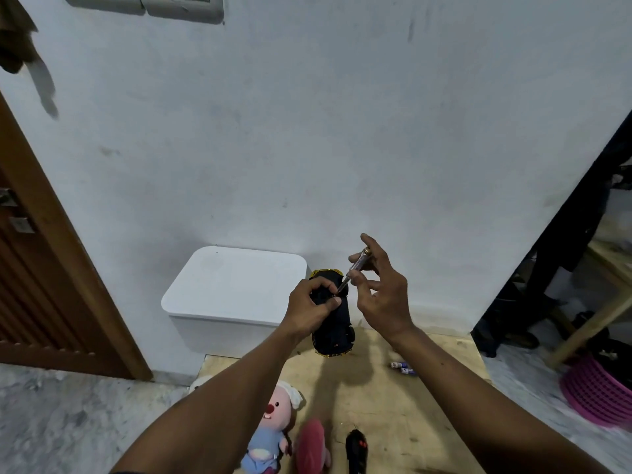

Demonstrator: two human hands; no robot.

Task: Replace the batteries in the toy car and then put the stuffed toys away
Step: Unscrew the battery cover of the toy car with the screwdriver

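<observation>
Toy car [333,333]: black with gold trim, underside up, held in the air above the wooden board [410,405], in front of the white lidded box [232,289].
Left hand [309,311]: curled round the car's far half, thumb laid across the underside beside the tool tip.
Right hand [379,292]: pinches the screwdriver [354,268] between thumb and middle fingers; index finger reaches over the brass cap, remaining fingers spread loose.
Screwdriver: slanted, tip down on the car's underside; the screw is too small to make out.
Step in hand: most likely working the battery-cover screw; loosening or tightening, I cannot tell.
Advice: keep the tip seated square, press down along the shaft, turn from the pinch, brace the car firmly, keep the left thumb out of the slip path.
Arms: both forearms stretched forward, wrists raised.
Batteries [403,368]: two on the board, well apart from the car.
Stuffed toys [270,425]: on the board's near end, not yet stowed.
</observation>
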